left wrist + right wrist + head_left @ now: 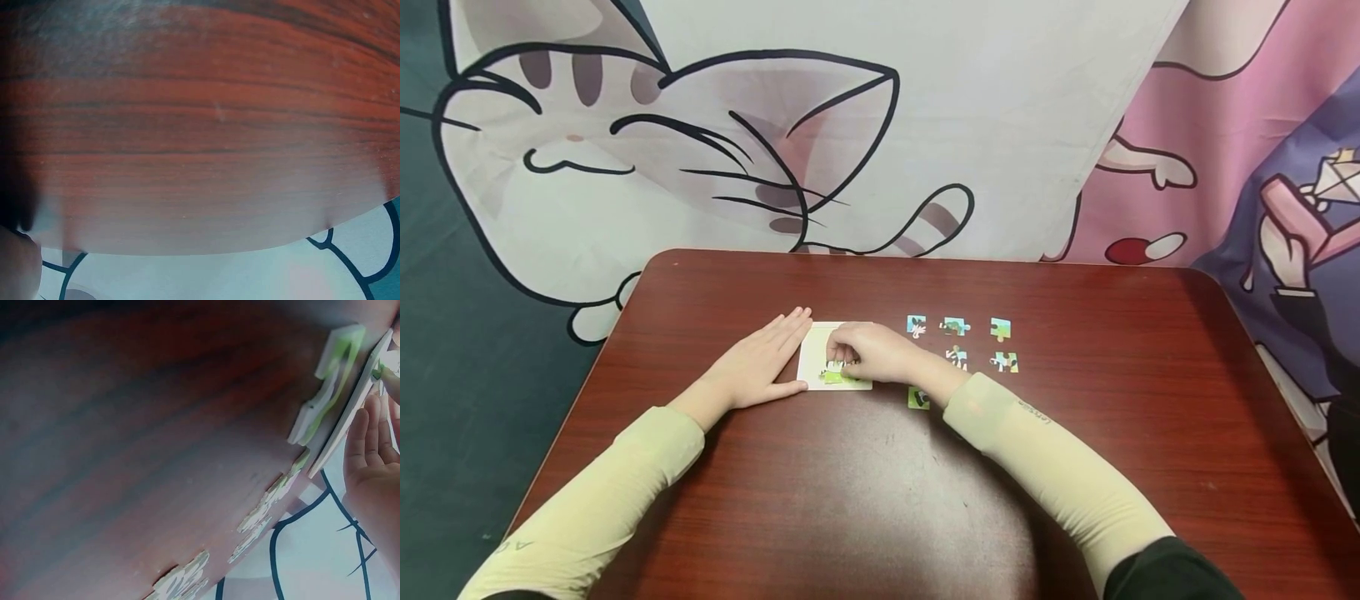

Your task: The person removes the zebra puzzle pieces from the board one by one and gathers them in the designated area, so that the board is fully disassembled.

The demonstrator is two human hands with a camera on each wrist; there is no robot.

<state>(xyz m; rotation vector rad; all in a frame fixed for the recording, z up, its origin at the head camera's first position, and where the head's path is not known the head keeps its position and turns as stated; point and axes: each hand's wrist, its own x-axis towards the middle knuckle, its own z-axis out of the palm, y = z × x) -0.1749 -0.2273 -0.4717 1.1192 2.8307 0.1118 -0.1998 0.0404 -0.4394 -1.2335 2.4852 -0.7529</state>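
Note:
A white puzzle board (813, 357) lies on the table, with green-and-white puzzle pieces (832, 377) along its lower part. My left hand (748, 364) lies flat beside the board, fingers straight, with fingertips and thumb at its left edge. Over the board's right half, my right hand (880, 354) has its fingers curled and pinches a puzzle piece down against the board. In the right wrist view a bit of green shows by the thumb (390, 381); most of that piece is hidden by the fingers.
Loose pieces lie right of the board: a blue one (916, 326), a wide one (955, 326), a green one (1000, 329), another (1004, 362), one partly behind the right wrist (957, 357), and a green-and-black one (917, 398) by the forearm. A cat-print cloth (1000, 125) hangs behind the table.

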